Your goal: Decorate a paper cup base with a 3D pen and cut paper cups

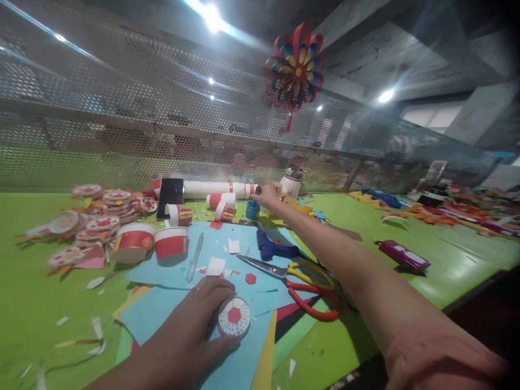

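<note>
My left hand (207, 314) is closed around the side of a small round white disc (234, 317) with a red hexagon and blue dots, over light blue paper (158, 314). My right hand (266, 195) reaches to the back of the table, above a small blue jar (252, 210); its fingertips are at something small and dark that I cannot make out. Between the hands lie a red hexagon piece (251, 278), white paper pieces (216, 266), a blue glue gun (276, 249) and large scissors (284, 272) with yellow and red handles.
Red and white paper cups (171, 245) and a pile of decorated discs (103, 223) stand at the left. A black phone (170, 196) leans near a white roll (207, 189). A white bottle (291, 181) stands behind. A purple case (404, 256) lies right.
</note>
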### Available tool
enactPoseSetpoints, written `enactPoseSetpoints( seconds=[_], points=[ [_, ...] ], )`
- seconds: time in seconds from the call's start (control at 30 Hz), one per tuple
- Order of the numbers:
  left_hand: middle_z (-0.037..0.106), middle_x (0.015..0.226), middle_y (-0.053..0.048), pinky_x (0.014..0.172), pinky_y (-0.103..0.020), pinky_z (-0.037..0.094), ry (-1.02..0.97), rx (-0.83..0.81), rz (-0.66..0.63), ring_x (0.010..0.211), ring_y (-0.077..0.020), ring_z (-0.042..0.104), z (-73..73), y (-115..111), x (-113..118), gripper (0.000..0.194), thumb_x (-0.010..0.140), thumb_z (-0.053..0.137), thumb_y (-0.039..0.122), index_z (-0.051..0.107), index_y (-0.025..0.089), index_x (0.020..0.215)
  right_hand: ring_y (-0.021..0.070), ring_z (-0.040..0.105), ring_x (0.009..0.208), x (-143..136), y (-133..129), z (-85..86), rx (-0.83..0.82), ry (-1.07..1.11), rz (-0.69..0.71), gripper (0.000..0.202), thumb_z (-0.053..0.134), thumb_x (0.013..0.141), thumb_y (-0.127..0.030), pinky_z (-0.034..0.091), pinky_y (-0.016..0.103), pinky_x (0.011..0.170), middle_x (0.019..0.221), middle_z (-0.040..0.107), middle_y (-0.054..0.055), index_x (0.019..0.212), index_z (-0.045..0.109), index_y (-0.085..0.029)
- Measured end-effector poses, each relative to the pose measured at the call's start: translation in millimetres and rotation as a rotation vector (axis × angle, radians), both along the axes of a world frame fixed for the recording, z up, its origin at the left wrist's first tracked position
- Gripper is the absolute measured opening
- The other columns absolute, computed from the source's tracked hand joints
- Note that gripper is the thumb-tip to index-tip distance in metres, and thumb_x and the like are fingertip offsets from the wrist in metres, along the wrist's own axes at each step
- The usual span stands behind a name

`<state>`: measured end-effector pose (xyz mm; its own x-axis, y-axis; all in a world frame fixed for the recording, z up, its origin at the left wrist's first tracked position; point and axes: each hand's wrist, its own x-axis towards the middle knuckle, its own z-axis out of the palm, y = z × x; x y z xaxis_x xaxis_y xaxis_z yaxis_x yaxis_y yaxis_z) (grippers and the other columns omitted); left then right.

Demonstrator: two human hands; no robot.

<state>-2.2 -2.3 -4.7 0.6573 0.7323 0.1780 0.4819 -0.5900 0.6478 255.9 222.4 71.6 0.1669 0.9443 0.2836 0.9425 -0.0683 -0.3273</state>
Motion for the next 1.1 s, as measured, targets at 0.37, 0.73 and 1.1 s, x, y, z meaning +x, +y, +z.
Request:
enactPoseSetpoints(
  seconds=[0.37,0.73,1.1],
  points=[
    [0.051,0.13,-0.01,0.105,-0.048,0.041,-0.031,0.054,-0.035,0.124,-0.0291,0.047,-8.6,4.3,-2.4,0.04,0.079,0.066,0.03,0.054,0.024,0.117,0.0232,0.064,0.102,11.6,-2.7,25.3,0.07,-0.018,-0.038,0.032,0.059,0.093,-0.033,0.054,0.043,0.084,0.12,0.062,0.008,0.12,0.059,-0.015],
    [0.051,0.129,-0.009,0.104,-0.047,0.042,-0.034,0.069,-0.038,0.123,-0.0284,0.048,-10.4,4.8,-3.0,0.041,0.08,0.067,0.033,0.054,0.023,0.117,0.0234,0.064,0.101,10.9,-16.7,23.8,0.047,0.044,-0.026,0.032,0.059,0.093,-0.032,0.055,0.042,0.084,0.12,0.062,0.008,0.12,0.059,-0.015],
    [0.057,0.121,-0.007,0.098,-0.042,0.047,-0.053,0.092,-0.065,0.113,-0.0253,0.054,-1.5,2.9,-1.0,0.031,0.078,0.067,0.028,0.057,0.023,0.107,0.0226,0.064,0.1,19.7,-36.7,35.6,-0.133,0.179,0.124,0.032,0.059,0.093,-0.031,0.055,0.042,0.083,0.12,0.062,0.008,0.12,0.059,-0.015]
  ],
)
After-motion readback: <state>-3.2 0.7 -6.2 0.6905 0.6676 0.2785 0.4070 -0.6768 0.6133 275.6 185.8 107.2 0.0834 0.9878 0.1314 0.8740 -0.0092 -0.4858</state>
